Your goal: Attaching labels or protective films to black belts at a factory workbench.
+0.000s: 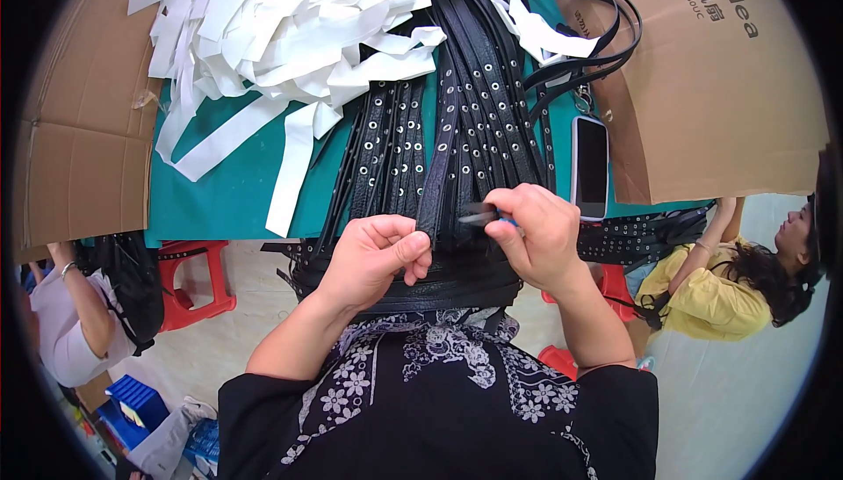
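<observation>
Black belts with rows of metal eyelets [479,102] lie side by side in a thick bundle, running from the far side toward me. One belt end [430,194] comes down to my left hand [378,256], which is closed in a pinch on it at the tip. To its right, my right hand [540,227] grips a small pair of thread snips [479,215], blades pointing left toward that belt end. More black belts [413,291] lie across in front of me, below both hands.
White strips [290,23] are heaped at the far left on the green table [219,208]. A phone [589,168] lies right of the belts, beside a cardboard box [694,85]. Another cardboard box [92,129] stands left. Co-workers sit on both sides; red stools [198,282] stand below.
</observation>
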Demonstrator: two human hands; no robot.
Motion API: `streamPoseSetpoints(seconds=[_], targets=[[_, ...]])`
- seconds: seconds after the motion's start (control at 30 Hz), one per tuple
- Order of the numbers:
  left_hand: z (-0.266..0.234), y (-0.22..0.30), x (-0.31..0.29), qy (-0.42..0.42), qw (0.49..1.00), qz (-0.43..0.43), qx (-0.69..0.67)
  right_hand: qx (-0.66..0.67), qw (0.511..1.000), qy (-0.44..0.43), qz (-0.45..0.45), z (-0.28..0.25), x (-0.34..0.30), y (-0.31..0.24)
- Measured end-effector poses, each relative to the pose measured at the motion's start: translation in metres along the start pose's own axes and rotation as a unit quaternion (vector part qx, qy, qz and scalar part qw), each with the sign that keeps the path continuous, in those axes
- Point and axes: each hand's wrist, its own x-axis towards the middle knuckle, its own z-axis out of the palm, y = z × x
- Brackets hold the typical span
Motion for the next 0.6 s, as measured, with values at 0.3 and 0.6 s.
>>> streamPoseSetpoints(seconds=[0.3,0.6], targets=[[-0.003,0.006,-0.009,0.002,0.999,0.009,0.036,-0.055,0.978,-0.115,-0.166,-0.005,0.038,-0.002],[-0.006,0.009,-0.009,-0.006,0.998,0.026,0.056,-0.044,0.967,-0.165,-0.189,-0.001,0.047,0.001]])
